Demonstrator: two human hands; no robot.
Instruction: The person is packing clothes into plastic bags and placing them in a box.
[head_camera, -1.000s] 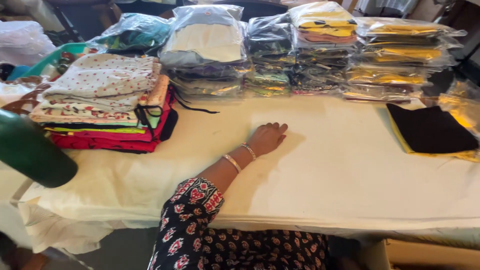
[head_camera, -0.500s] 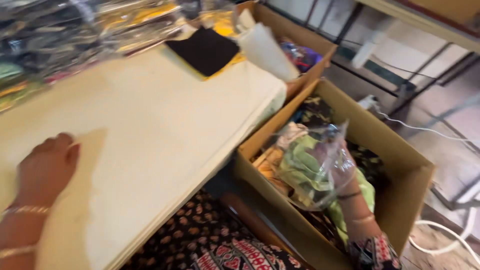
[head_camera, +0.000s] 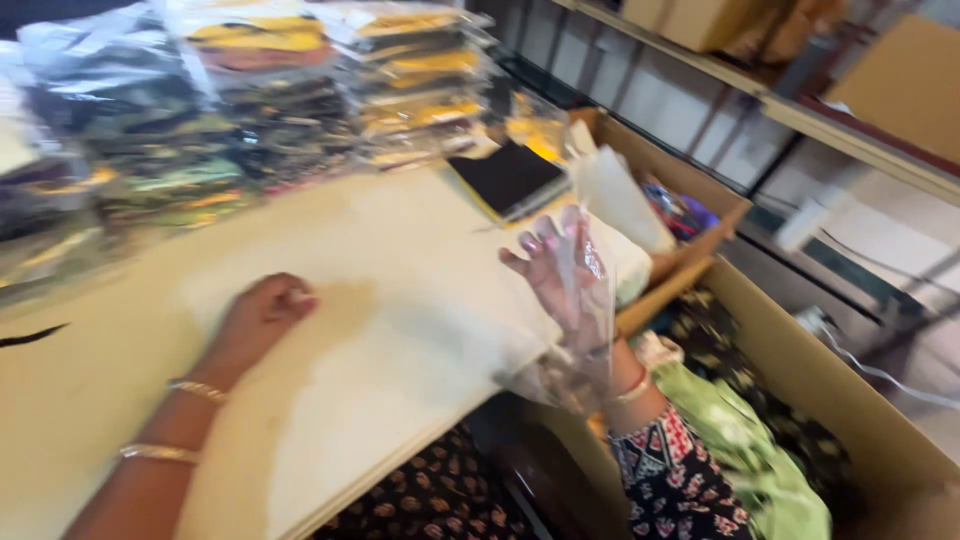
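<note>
My left hand (head_camera: 258, 318) rests palm-down on the cream-covered table (head_camera: 400, 300), fingers loosely curled, holding nothing; two bangles sit on that wrist. My right hand (head_camera: 560, 268) is raised at the table's right edge with its fingers spread upward. A clear plastic bag (head_camera: 585, 330) is draped over it and hangs down past the wrist. A light green garment (head_camera: 745, 445) lies along my right forearm, over the open cardboard box (head_camera: 850, 400).
Stacks of plastic-wrapped folded garments (head_camera: 270, 90) line the table's far side. A black folded item (head_camera: 510, 178) lies at the far right corner. A second cardboard box (head_camera: 690, 215) holds white and coloured items. Shelving (head_camera: 800, 110) and a cable (head_camera: 870, 372) are to the right.
My right hand has risen out of the box to table height with the plastic over it. The view has swung back toward the table. My left hand stays on the table.
</note>
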